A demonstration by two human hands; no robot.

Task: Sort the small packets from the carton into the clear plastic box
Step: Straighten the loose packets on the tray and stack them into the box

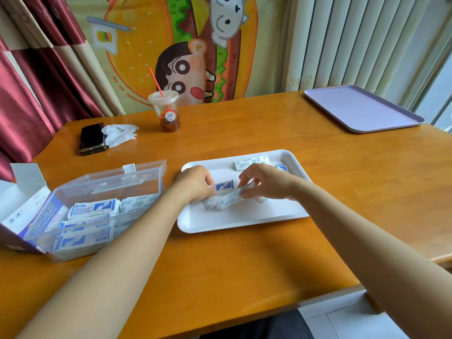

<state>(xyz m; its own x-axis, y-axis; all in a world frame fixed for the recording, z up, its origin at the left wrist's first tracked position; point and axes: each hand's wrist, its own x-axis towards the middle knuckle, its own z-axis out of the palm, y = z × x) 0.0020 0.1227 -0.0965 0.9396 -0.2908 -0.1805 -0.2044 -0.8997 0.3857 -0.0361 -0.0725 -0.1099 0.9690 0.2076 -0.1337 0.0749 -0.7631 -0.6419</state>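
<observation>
Wooden surface (pixel 244 265), cartoon hanging (pixel 186 57) behind. Both hands are working over the white tray (pixel 244 223) at mid-surface. I am holding a packet strip (pixel 227 198) between them: my right hand (pixel 269 183) is pinching its raised right end, fingers (pixel 245 178) curled narrow round it; my left hand (pixel 195 184) is gripping the lower left end, contact partly hidden. Long axis is running left to right, roughly along the near edge. Clear plastic box (pixel 156 184), lid up, part filled, is sitting toward the left edge, just left of the tray; carton (pixel 22 216) is lying beyond it. Left hand is nearer, so I am judging the transfer goes leftward. More packets (pixel 252 161) are waiting at the tray's far edge.
</observation>
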